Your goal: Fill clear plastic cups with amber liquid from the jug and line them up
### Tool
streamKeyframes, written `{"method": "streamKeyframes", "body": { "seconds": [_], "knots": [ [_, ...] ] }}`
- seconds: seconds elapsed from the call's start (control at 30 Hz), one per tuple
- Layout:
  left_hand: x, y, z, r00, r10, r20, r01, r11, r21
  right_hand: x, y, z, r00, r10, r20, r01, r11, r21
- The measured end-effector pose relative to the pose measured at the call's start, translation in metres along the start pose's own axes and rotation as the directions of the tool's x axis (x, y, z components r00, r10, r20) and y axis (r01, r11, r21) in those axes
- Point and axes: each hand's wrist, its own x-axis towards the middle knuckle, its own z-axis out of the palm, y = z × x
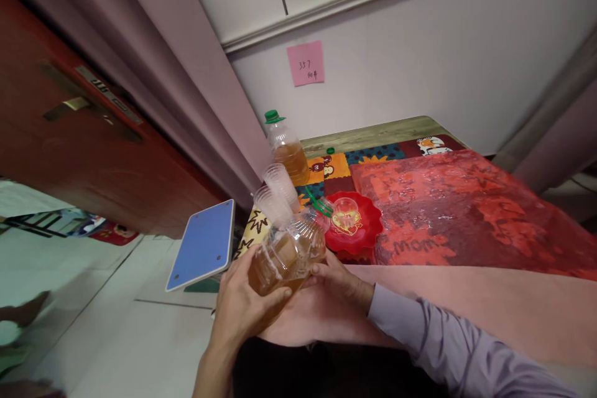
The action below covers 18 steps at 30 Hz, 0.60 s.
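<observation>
A clear plastic bottle (289, 249) of amber liquid is tilted over the near edge of the table, its neck pointing right. My left hand (242, 292) wraps round the bottle's lower left side. My right hand (340, 280) grips it from the right, with some of its fingers hidden. The green-collared mouth of the bottle (323, 205) is close above a red scalloped plate (370, 237). A clear plastic cup (346, 211) sits on that plate. Whether liquid is flowing into the cup I cannot tell.
Behind the held bottle are stacked clear cups (280, 183) and a second bottle (289, 152) with a green cap. A small green cap (331, 151) lies farther back. Red plastic sheeting (448, 211) covers the right side of the table. A blue board (203, 242) stands at left.
</observation>
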Motion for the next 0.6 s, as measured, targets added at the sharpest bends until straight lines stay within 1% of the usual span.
{"method": "streamKeyframes", "body": {
  "seconds": [0.1,0.2,0.3,0.43,0.53,0.6],
  "knots": [
    [-0.001,-0.004,0.006,1.000,-0.012,-0.011,0.012,1.000,0.008,0.000,0.006,-0.002,0.999,0.045,0.007,-0.045,0.998,0.042],
    [-0.001,-0.006,0.010,1.000,-0.017,-0.007,0.017,1.000,0.014,0.001,0.013,-0.005,0.999,0.045,-0.028,-0.042,0.996,0.081],
    [0.001,-0.004,0.011,0.999,-0.028,0.019,0.028,0.999,0.018,0.001,0.017,-0.006,0.998,0.040,-0.042,-0.036,0.995,0.093],
    [0.005,-0.002,0.010,0.998,-0.042,0.048,0.041,0.999,0.009,0.000,0.016,-0.005,0.996,0.063,-0.063,-0.058,0.995,0.077],
    [0.008,-0.002,0.011,0.998,-0.034,0.062,0.034,0.999,-0.002,-0.001,0.010,-0.002,0.995,0.079,-0.055,-0.073,0.992,0.102],
    [0.010,-0.004,0.012,0.997,-0.025,0.078,0.026,1.000,-0.013,-0.003,0.005,0.001,0.996,0.071,-0.045,-0.067,0.994,0.087]
  ]
}}
